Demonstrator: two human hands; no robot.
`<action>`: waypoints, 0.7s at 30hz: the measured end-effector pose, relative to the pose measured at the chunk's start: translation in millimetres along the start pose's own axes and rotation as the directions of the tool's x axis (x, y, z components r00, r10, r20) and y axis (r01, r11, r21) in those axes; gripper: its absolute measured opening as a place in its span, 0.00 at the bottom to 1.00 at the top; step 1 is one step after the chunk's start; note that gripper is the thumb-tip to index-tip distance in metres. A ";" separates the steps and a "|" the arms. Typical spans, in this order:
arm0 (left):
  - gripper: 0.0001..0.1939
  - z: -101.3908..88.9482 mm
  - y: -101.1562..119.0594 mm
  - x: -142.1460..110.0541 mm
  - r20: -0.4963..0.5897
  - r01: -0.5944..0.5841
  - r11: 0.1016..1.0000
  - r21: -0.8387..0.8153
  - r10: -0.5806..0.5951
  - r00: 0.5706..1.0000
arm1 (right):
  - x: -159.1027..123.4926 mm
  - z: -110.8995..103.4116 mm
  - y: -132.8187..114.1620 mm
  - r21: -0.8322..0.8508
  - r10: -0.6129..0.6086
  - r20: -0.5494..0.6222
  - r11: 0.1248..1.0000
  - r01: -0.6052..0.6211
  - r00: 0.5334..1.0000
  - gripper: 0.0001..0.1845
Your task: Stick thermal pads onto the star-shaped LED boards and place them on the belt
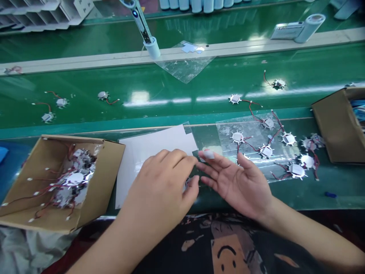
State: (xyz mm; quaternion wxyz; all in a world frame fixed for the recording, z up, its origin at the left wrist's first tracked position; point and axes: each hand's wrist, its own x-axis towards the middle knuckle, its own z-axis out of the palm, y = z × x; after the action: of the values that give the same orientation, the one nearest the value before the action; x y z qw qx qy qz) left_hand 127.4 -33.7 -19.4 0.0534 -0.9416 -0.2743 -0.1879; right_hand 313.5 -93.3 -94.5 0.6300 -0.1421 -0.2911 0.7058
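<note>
L hand [165,177] mostly hides sm. part [187,184], type unclear; carton [336,129] cut off at R edge

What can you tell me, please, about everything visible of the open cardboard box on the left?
The brown box looks like plain cardboard. Its open mouth faces the camera. It sits left of the white sheet. Inside lie heaped, shiny, disc-like parts with red and dark wires ending in white connectors. Neither the left hand nor the right hand touches it; its underside is hidden.
</note>
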 end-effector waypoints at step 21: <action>0.18 38.3 -3.8 -14.8 0.006 0.093 0.795 -0.599 -0.112 0.994 | -34.7 -0.2 -0.3 -0.666 -0.188 0.153 0.706 0.242 0.970 0.21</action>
State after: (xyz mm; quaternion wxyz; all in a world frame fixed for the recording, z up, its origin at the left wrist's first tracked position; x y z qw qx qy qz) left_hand 126.2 -30.1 -60.5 -0.2523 -0.8911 -0.2509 -0.2816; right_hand 319.6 -127.0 -100.2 0.6010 -0.3013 -0.5664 0.4767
